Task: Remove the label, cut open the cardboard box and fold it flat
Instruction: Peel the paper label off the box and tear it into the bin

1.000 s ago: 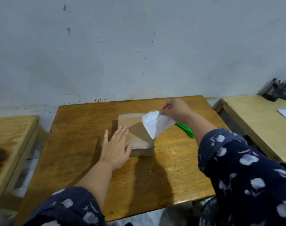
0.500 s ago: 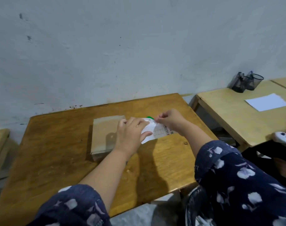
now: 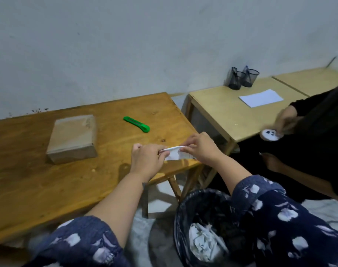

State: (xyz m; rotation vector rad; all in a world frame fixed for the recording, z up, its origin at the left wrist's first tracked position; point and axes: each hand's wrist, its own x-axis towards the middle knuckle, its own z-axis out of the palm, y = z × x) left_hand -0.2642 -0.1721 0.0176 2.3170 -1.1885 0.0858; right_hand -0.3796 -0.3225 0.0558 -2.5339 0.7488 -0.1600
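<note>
while both hands held the peeled shipping label (image 3: 176,154) between them, the left hand (image 3: 147,160) pinched its left end and the right hand (image 3: 200,148) pinched its right end, folding the white paper over itself above the near corner of the wooden table (image 3: 29,189). the cardboard box (image 3: 73,138) lay closed and flat on its broad side, well to the left of the left hand, and the green utility knife (image 3: 136,124) lay beyond both hands, untouched. the label's sticky side could probably cling to the fingers, so that it would not drop cleanly, or would fall on the floor beside the bin. below the right forearm stood a waste bin (image 3: 183,218) lined with a dark bag, holding crumpled white paper (image 3: 204,241). far right of the right hand, two dark mesh pen cups (image 3: 242,78) stood on another table; their contents were too small to tell.
</note>
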